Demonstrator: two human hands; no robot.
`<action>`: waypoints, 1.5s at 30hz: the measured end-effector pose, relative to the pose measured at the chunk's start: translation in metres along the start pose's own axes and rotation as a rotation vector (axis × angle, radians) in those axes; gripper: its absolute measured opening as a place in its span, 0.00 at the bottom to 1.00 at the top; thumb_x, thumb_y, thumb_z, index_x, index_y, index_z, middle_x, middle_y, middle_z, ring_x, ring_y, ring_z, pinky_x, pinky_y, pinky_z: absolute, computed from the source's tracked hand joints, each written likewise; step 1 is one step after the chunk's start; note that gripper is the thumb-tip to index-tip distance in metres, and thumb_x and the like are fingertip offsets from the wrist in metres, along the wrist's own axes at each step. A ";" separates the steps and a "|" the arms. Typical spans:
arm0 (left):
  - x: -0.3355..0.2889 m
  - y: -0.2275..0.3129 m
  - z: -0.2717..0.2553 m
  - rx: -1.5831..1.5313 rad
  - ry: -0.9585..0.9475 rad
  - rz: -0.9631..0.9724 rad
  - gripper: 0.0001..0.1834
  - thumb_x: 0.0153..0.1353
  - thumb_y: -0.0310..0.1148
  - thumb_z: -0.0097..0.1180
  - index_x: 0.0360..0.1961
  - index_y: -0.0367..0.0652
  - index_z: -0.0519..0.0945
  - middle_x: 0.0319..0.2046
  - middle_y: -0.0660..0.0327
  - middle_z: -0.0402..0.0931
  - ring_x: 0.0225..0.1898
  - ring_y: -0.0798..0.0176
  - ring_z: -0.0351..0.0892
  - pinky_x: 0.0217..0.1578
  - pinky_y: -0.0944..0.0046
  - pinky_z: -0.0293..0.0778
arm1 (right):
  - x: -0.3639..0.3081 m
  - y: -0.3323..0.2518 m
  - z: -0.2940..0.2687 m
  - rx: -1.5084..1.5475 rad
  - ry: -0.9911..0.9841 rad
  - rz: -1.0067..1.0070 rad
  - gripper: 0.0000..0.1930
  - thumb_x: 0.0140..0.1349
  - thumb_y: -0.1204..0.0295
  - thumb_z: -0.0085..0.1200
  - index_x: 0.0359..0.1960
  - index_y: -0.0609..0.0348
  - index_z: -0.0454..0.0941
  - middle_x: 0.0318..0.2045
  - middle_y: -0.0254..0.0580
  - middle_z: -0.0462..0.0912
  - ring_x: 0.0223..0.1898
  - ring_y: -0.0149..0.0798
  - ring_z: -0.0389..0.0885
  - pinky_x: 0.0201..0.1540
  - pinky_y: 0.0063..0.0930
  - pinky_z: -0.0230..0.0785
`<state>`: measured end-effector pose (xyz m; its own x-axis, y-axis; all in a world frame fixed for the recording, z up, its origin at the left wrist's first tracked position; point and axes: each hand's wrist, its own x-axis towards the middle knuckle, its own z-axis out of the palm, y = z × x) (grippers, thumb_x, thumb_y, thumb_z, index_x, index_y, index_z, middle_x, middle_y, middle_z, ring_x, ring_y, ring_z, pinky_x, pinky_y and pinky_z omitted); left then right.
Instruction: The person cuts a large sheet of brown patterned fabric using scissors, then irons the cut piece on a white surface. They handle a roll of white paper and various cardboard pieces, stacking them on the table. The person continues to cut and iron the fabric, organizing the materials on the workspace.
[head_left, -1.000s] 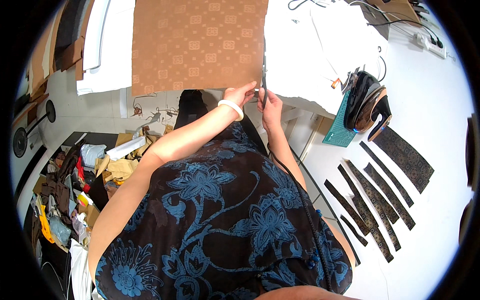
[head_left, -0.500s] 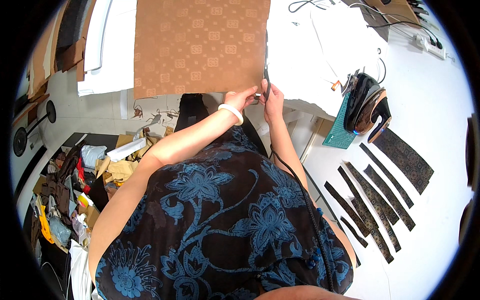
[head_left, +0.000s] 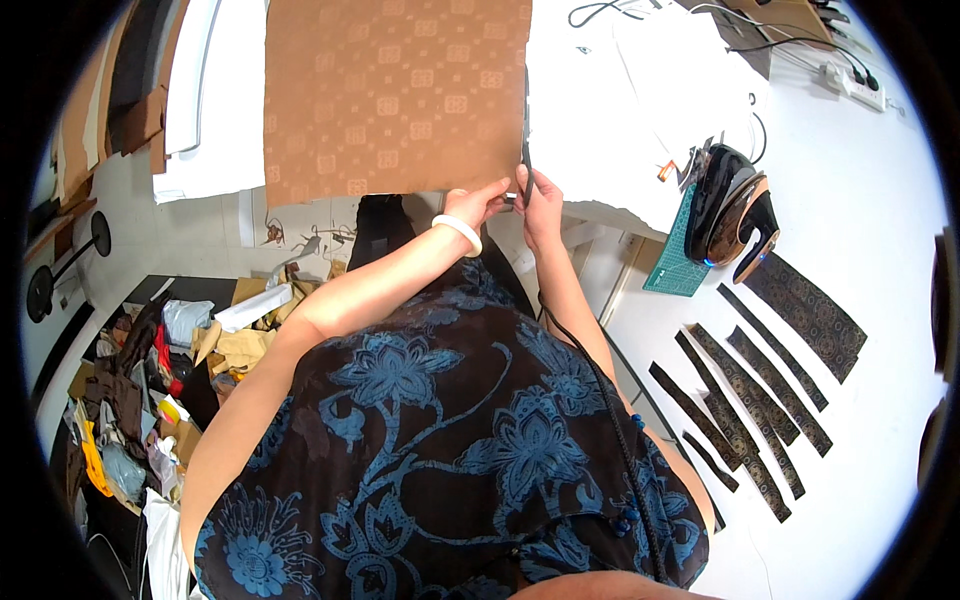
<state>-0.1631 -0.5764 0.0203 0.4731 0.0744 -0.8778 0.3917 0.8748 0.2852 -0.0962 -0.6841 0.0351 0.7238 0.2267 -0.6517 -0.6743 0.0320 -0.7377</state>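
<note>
Little is changing: work is staying at the near right corner of the cloth, which is lying over a white cover. The right hand is gripping a dark tool; the left hand's grip I cannot tell.

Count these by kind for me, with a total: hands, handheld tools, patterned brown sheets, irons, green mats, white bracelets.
Hands: 2 (left hand, right hand)
Handheld tools: 1 dark tool
Patterned brown sheets: 1 brown sheet
Irons: 1 iron
Green mats: 1 green mat
White bracelets: 1 bracelet
Total: 7
</note>
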 end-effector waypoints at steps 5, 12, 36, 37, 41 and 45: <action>-0.008 0.001 -0.001 0.024 -0.020 0.025 0.08 0.55 0.30 0.69 0.33 0.44 0.81 0.29 0.67 0.79 0.29 0.71 0.76 0.34 0.70 0.73 | 0.011 -0.008 0.005 -0.025 -0.006 -0.037 0.13 0.64 0.60 0.60 0.27 0.54 0.77 0.16 0.20 0.67 0.15 0.18 0.59 0.17 0.17 0.46; -0.018 0.006 0.003 0.044 -0.008 0.031 0.09 0.55 0.29 0.70 0.34 0.44 0.80 0.29 0.66 0.79 0.29 0.71 0.75 0.31 0.71 0.73 | 0.018 -0.014 0.018 -0.001 0.035 -0.021 0.14 0.63 0.60 0.62 0.34 0.60 0.81 0.24 0.26 0.77 0.23 0.20 0.69 0.24 0.17 0.59; -0.027 -0.005 -0.010 0.093 -0.037 -0.004 0.08 0.55 0.27 0.69 0.33 0.42 0.81 0.28 0.65 0.80 0.26 0.70 0.75 0.28 0.71 0.72 | 0.045 -0.002 0.026 0.079 0.045 -0.094 0.17 0.63 0.60 0.62 0.39 0.65 0.82 0.30 0.29 0.81 0.30 0.22 0.74 0.34 0.18 0.66; -0.026 -0.006 -0.011 0.089 -0.041 -0.004 0.08 0.55 0.27 0.69 0.33 0.42 0.81 0.29 0.65 0.80 0.26 0.70 0.75 0.28 0.71 0.72 | 0.046 -0.002 0.027 0.078 0.053 -0.099 0.17 0.63 0.60 0.62 0.39 0.65 0.82 0.30 0.29 0.82 0.31 0.22 0.74 0.34 0.18 0.67; -0.029 -0.004 -0.011 0.114 -0.011 -0.014 0.08 0.55 0.27 0.69 0.33 0.41 0.81 0.29 0.64 0.80 0.26 0.70 0.76 0.28 0.71 0.73 | 0.042 -0.001 0.028 0.059 0.061 -0.093 0.18 0.63 0.59 0.62 0.39 0.66 0.82 0.30 0.30 0.82 0.30 0.22 0.75 0.34 0.18 0.68; -0.028 -0.005 -0.013 0.116 -0.029 -0.022 0.08 0.56 0.28 0.68 0.34 0.41 0.81 0.29 0.64 0.81 0.26 0.70 0.76 0.28 0.71 0.74 | 0.042 0.000 0.028 0.069 0.056 -0.089 0.17 0.63 0.60 0.62 0.39 0.65 0.82 0.30 0.30 0.82 0.29 0.22 0.75 0.33 0.18 0.68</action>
<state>-0.1889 -0.5763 0.0386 0.4853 0.0408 -0.8734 0.4897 0.8148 0.3102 -0.0705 -0.6478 0.0126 0.7869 0.1652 -0.5946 -0.6142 0.1167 -0.7804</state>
